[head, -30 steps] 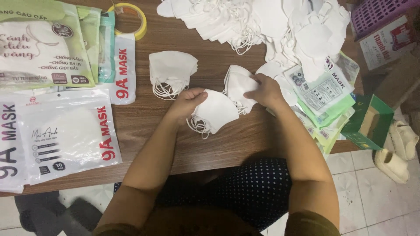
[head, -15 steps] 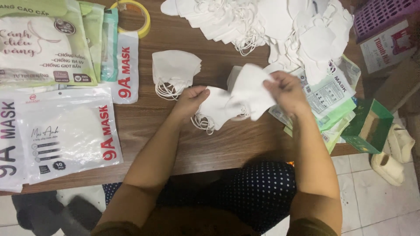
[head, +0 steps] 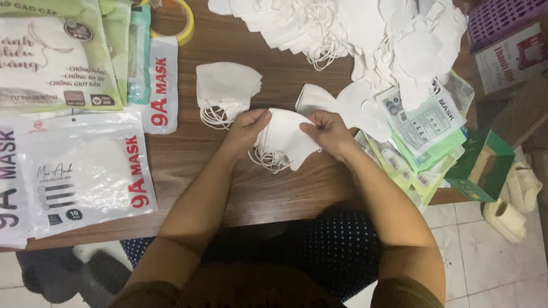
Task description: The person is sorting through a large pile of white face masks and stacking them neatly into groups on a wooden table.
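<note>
White masks (head: 285,140), a small stack, sit mid-frame just above the wooden worktop (head: 274,188), long axis left-right, ear loops hanging lower left. We see left hand (head: 246,126) and right hand (head: 326,130) each in a pinching grip on opposite edges. Folded mask stack (head: 225,88) upper left, loose mask heap (head: 371,34) top, packets (head: 85,171) left, green box (head: 479,165) right. Nothing blocks.
</note>
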